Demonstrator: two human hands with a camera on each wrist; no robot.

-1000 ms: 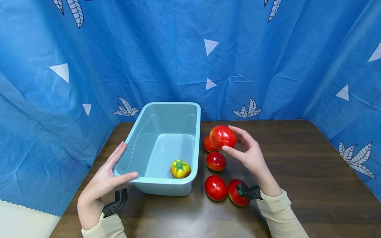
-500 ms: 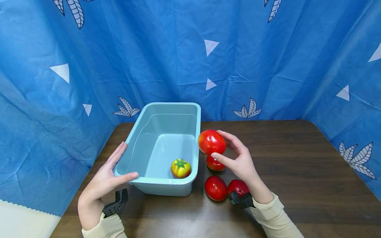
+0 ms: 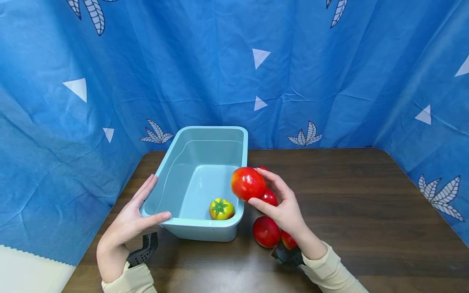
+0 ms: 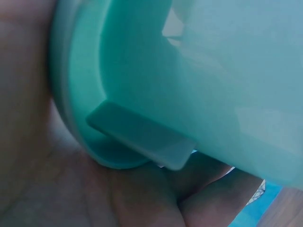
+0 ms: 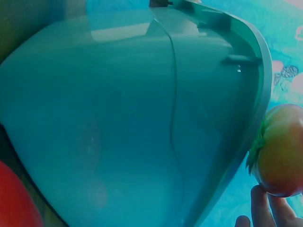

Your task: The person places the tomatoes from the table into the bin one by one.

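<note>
At mid-frame, the right hand (image 3: 287, 207) pinches a round, glossy-red tomato-like fruit (image 3: 248, 184) at the right rim of a pale-blue rectangular plastic bin (image 3: 205, 233); the left hand (image 3: 126, 224) steadies its lower-left corner, fingers straight. Transfer seems in hand; the next move calls for clearing the rim.

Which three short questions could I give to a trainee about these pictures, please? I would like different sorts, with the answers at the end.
1. Which hand holds a red fruit in the air?
2. True or false: two fruits lie on the bottom of the tub.
3. Fill the gap: the left hand touches the tub at its ____.

Key
1. The right hand.
2. False: only one, the yellow fruit with the green leafy top.
3. Rim.
</note>
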